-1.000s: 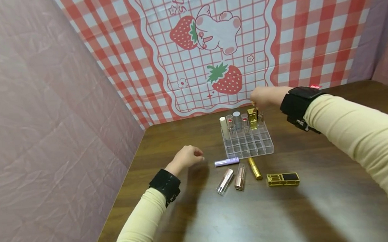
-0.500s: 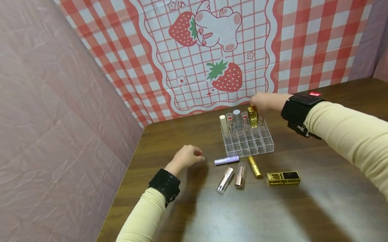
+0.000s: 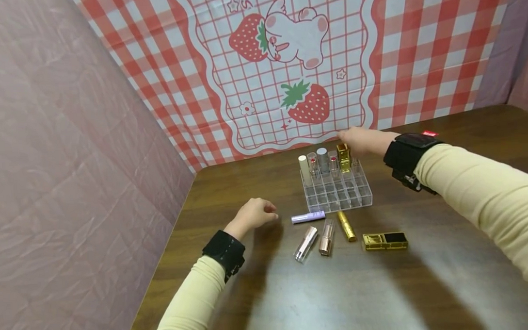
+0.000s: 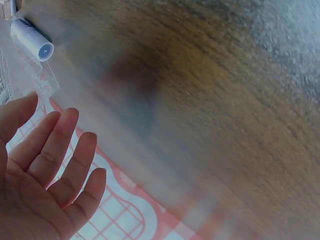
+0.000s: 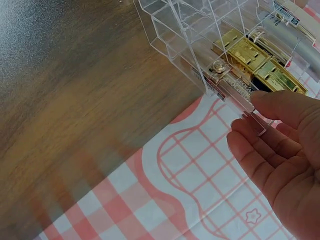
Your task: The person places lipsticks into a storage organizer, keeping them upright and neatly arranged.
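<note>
My right hand is at the back right corner of a clear tiered lipstick holder. In the right wrist view, its thumb and fingers pinch the upper end of a clear-capped lipstick standing in the end slot. Right beside that lipstick is a gold lipstick case. My left hand hovers above the table left of the holder, fingers loosely bent and holding nothing. Nearest to it lies a lilac tube; the left wrist view shows the end of this tube.
Two rose-gold lipsticks with clear caps, a slim gold tube and a gold-and-black case lie on the wooden table before the holder. Several lipsticks fill its back row, including a cream tube. A checked cloth hangs close behind.
My right hand has come down with the lipstick into the holder's back right slot, and its fingers now reach further left. My left hand has stayed put.
</note>
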Tool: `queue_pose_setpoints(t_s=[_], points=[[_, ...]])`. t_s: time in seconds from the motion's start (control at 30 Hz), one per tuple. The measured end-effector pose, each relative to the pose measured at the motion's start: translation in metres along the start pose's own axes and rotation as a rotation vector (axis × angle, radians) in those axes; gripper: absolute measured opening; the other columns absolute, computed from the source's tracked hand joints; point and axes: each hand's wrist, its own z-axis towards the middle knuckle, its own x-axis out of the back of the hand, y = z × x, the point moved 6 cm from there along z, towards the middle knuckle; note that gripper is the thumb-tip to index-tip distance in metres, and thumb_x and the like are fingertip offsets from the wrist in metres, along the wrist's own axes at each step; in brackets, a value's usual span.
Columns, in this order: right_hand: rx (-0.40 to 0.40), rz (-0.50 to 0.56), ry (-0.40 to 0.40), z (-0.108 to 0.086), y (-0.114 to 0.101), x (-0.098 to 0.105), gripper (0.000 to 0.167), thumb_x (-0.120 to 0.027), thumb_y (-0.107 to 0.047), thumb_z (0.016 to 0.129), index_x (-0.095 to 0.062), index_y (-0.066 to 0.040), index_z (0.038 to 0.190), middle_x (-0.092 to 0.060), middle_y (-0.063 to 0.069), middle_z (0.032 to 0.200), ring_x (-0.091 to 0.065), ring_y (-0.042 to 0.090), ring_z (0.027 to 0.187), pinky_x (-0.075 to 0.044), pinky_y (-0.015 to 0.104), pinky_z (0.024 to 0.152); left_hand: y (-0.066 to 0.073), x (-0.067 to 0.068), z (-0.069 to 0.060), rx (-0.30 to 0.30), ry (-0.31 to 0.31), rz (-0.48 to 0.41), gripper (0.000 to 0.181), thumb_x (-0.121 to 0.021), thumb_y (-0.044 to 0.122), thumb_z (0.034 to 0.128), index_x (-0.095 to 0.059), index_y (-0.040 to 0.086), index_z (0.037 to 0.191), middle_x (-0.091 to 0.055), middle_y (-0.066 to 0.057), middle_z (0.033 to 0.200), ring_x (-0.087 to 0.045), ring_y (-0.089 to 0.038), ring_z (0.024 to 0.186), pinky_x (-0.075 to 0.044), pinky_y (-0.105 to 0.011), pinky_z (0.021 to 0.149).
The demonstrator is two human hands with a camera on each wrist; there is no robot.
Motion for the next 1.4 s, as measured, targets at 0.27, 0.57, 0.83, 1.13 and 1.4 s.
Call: queue_pose_setpoints(t_s=[0.27, 0.57, 0.83, 1.13, 1.4], points=[[-0.002, 0.008, 0.027, -0.004, 0.000, 0.004, 0.038, -0.055, 0.013, 0.078, -0.043, 0.015, 0.114, -0.055, 0.029, 0.098, -0.055, 0.042, 0.093, -0.046, 0.047, 0.078, 0.005, 0.005, -0.003, -0.006, 0.008, 0.022, 0.026, -0.065, 0.024, 0.0841, -0.069, 0.009, 0.105, -0.067, -0.005, 0.100, -0.061, -0.017, 0.093, -0.047, -0.033, 0.082], [-0.055, 0.106, -0.023, -0.011, 0.006, 0.004, 0.064, -0.057, 0.009, 0.079, -0.025, 0.014, 0.134, -0.054, 0.033, 0.106, -0.056, 0.037, 0.085, -0.044, 0.039, 0.065, 0.011, 0.007, -0.008, -0.028, 0.028, 0.027, 0.025, -0.065, 0.023, 0.0837, -0.069, 0.008, 0.104, -0.068, -0.005, 0.099, -0.061, -0.017, 0.092, -0.047, -0.032, 0.081], [-0.068, 0.064, -0.019, -0.025, 0.003, 0.043, 0.067, -0.059, -0.002, 0.082, -0.023, 0.012, 0.137, -0.047, 0.035, 0.119, -0.056, 0.039, 0.093, -0.041, 0.038, 0.065, 0.014, 0.010, -0.012, -0.029, 0.034, 0.016, 0.026, -0.065, 0.022, 0.0842, -0.068, 0.007, 0.105, -0.068, -0.005, 0.100, -0.061, -0.018, 0.093, -0.047, -0.033, 0.081], [-0.006, -0.032, 0.049, -0.043, -0.012, 0.097, 0.055, -0.058, -0.009, 0.084, -0.037, 0.010, 0.131, -0.056, 0.017, 0.083, -0.046, 0.019, 0.063, -0.038, 0.033, 0.060, 0.020, 0.015, -0.016, -0.037, 0.042, 0.014, 0.028, -0.065, 0.022, 0.0843, -0.068, 0.005, 0.106, -0.067, -0.005, 0.100, -0.061, -0.018, 0.095, -0.047, -0.034, 0.083], [0.071, -0.095, 0.114, -0.069, -0.028, 0.113, 0.043, -0.061, -0.009, 0.083, -0.050, 0.011, 0.119, -0.059, 0.023, 0.095, -0.057, 0.028, 0.076, -0.047, 0.040, 0.067, 0.022, 0.013, -0.021, -0.053, 0.053, -0.005, 0.027, -0.065, 0.022, 0.0842, -0.068, 0.005, 0.105, -0.068, -0.005, 0.099, -0.062, -0.018, 0.094, -0.048, -0.033, 0.083]])
